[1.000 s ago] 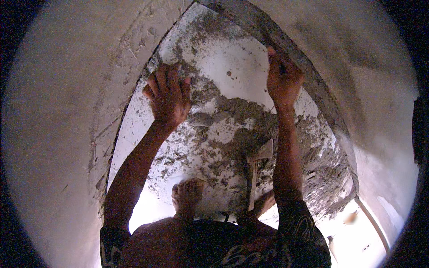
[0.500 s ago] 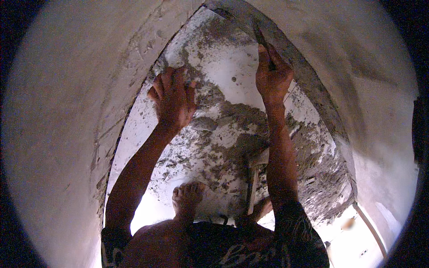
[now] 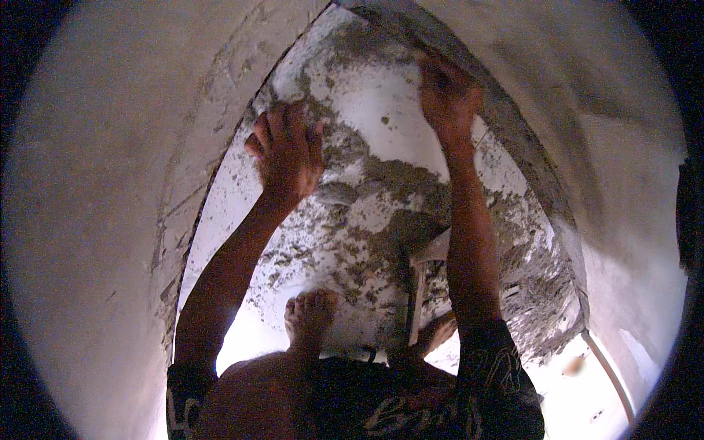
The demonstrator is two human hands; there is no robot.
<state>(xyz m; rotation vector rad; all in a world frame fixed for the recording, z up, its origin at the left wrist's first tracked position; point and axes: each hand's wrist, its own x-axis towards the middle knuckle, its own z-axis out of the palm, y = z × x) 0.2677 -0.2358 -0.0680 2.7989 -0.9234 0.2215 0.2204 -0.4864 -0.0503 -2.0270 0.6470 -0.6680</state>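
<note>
My left hand (image 3: 290,154) rests on the dirty white floor (image 3: 370,103) near the left wall, fingers spread and nothing held. Further forward, my right hand (image 3: 449,95) is closed at the foot of the right wall, next to a band of dark grey mortar (image 3: 506,125). It is smeared by motion. The thin dark tool in its grip barely shows now; its narrow blade was plainer half a second ago, and its exact kind is unclear.
Clumps of grey mortar (image 3: 403,180) are scattered over the floor. A tool with a pale straight handle (image 3: 416,293) lies beside my right forearm. My bare foot (image 3: 310,312) stands near the lower middle. Pale walls (image 3: 110,205) meet in a corner ahead.
My right hand has shifted slightly forward and right along the wall's foot, and its tool has dropped mostly out of sight. My left hand stays nearly where it was.
</note>
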